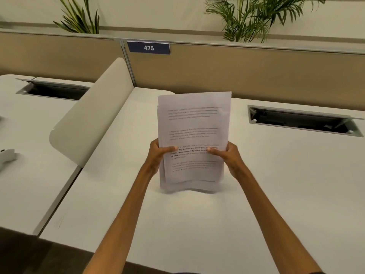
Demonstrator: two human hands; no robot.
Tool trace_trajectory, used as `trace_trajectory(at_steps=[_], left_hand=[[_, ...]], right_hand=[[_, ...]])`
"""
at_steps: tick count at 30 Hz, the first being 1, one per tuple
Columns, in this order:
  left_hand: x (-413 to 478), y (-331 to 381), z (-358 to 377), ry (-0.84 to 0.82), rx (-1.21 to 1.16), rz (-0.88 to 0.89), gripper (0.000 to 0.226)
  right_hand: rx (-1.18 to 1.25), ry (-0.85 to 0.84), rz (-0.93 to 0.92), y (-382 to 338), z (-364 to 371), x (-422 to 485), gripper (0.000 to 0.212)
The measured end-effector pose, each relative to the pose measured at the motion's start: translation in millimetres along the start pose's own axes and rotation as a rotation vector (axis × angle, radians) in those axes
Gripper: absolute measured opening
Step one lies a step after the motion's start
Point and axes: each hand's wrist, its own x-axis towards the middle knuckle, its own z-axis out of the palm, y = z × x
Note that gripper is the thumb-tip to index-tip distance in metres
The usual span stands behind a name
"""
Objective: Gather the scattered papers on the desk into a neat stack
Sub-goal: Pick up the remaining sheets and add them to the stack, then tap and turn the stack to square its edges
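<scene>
A bundle of white printed papers (pixel 193 123) stands upright on the white desk (pixel 177 224), its bottom edges resting on the desktop and slightly bowed. My left hand (pixel 158 155) grips the bundle's left edge, thumb on the front sheet. Opposite it, my right hand (pixel 229 157) clamps the right edge the same way. The sheets' edges are a little uneven at the top left and along the bottom. No loose sheets show elsewhere on the desk.
A rounded beige divider (pixel 92 115) rises on the left between this desk and the neighbouring one. An open cable hatch (pixel 302 121) lies at the back right, another (pixel 53 89) at the back left. A tan partition with a "475" sign (pixel 148 47) runs behind.
</scene>
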Motion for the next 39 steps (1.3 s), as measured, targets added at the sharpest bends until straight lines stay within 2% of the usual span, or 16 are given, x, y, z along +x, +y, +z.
trace_trajectory(at_steps=[4,7,15,21,23,26,28,30,33,36,39], left_hand=[[-5.5,35.0,12.2,-0.011,0.002,0.139,0.048],[-13.5,42.4,18.1,-0.015,0.012,0.177,0.043],[-28.4,19.2,18.3,0.068,0.023,0.161,0.046],[-30.6,3.2,25.7,0.037,0.034,0.116,0.025],[-28.8,2.2,26.3,0.078,-0.035,0.112,0.024],[-24.4,4.0,22.5,0.162,-0.312,0.082,0.031],[-22.4,3.1,23.1,0.184,-0.473,0.05,0.042],[-21.3,-0.3,28.5,0.18,-0.572,0.02,0.046],[-21.6,-6.5,42.8,0.16,-0.688,-0.023,0.049],[-25.5,-12.9,55.7,0.121,-0.682,-0.021,0.056],[-27.2,-12.7,38.6,0.076,-0.632,0.033,0.059]], right_hand=[[0.015,-0.054,-0.106,-16.3,3.0,-13.8,0.05],[0.01,-0.076,-0.128,-12.6,4.0,-20.4,0.051],[-0.014,0.0,-0.059,25.8,4.8,-42.2,0.041],[-0.029,0.022,-0.024,50.1,4.6,-48.7,0.036],[-0.052,0.031,-0.02,47.5,-1.8,-46.7,0.031],[-0.066,0.107,-0.022,38.6,-17.6,-43.3,0.026],[0.062,0.167,-0.008,32.8,-24.8,-41.6,0.037],[0.315,0.198,0.031,28.9,-25.6,-39.0,0.045],[0.644,0.17,0.064,25.2,-11.6,-35.1,0.037],[0.701,0.042,0.054,30.4,2.5,-35.4,0.042],[0.604,0.03,0.025,32.0,-3.9,-34.8,0.049]])
